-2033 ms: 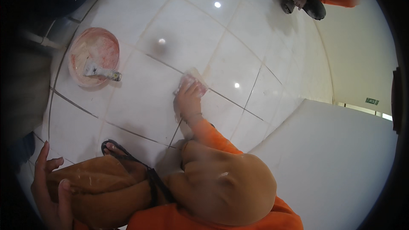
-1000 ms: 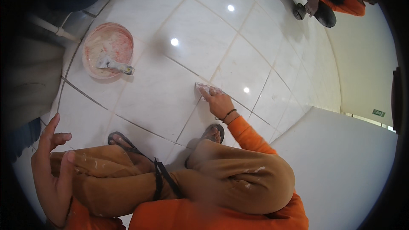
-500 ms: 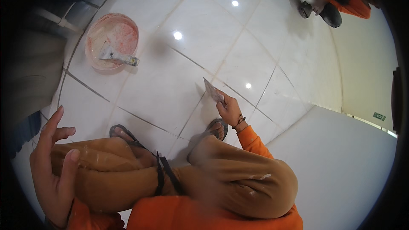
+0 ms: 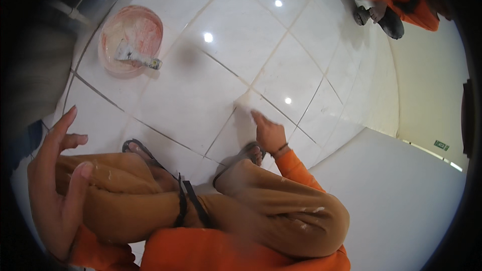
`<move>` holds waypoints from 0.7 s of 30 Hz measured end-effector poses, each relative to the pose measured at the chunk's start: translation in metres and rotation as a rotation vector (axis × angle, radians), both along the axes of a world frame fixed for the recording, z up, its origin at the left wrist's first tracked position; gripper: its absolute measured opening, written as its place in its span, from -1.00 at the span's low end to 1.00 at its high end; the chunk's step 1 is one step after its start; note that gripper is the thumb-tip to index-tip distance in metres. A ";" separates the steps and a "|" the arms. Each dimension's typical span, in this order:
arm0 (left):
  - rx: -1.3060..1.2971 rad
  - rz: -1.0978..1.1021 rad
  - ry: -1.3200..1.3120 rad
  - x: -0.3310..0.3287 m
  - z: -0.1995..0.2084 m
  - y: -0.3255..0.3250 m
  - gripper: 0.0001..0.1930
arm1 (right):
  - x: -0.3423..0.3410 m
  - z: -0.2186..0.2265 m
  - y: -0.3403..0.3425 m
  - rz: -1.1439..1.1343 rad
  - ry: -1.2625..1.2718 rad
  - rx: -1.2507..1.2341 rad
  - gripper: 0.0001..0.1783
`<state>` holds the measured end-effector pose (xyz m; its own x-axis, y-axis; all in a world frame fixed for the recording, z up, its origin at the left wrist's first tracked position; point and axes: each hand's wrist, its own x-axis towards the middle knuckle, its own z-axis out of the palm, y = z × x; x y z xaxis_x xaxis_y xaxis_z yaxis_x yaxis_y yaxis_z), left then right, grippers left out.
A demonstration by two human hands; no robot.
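My right hand (image 4: 270,134) is closed on a scraper (image 4: 244,101), whose flat blade looks pale and blurred against the white tiles. The blade lies over a joint line just beyond my right foot; I cannot tell whether it touches the floor. My left hand (image 4: 54,185) is raised over my left thigh, fingers spread and curved, holding nothing. Farther off at the left, a round pinkish tub (image 4: 106,52) is smeared with pale and reddish paste. A paste-covered putty knife (image 4: 136,56) rests in it, its handle over the rim.
White floor tiles (image 4: 175,110) have joints, some dark and some pale. A co-worker in orange (image 4: 409,0) crouches at the far right, near a pale wall (image 4: 427,80). A grey-white panel (image 4: 391,185) lies to my right. A dark grey bulky object (image 4: 40,75) stands at the left.
The scraper has turned from edge-on to flat, its blade now pale against the tile. My right hand has shifted slightly. My left hand keeps its open pose; the whole view has shifted a little.
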<state>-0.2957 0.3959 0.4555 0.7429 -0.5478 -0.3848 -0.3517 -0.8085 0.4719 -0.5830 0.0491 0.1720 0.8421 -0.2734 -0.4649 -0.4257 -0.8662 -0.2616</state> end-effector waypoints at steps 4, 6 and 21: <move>-0.006 0.077 0.080 0.001 0.003 -0.013 -0.37 | 0.047 -0.013 -0.011 -0.021 0.066 -0.154 -0.36; -0.005 0.083 0.075 0.003 0.004 -0.016 -0.36 | 0.045 -0.035 0.000 0.059 -0.077 -0.190 -0.34; -0.014 0.028 0.110 0.011 0.004 -0.021 -0.35 | -0.008 -0.030 0.008 0.486 -0.344 -0.018 -0.44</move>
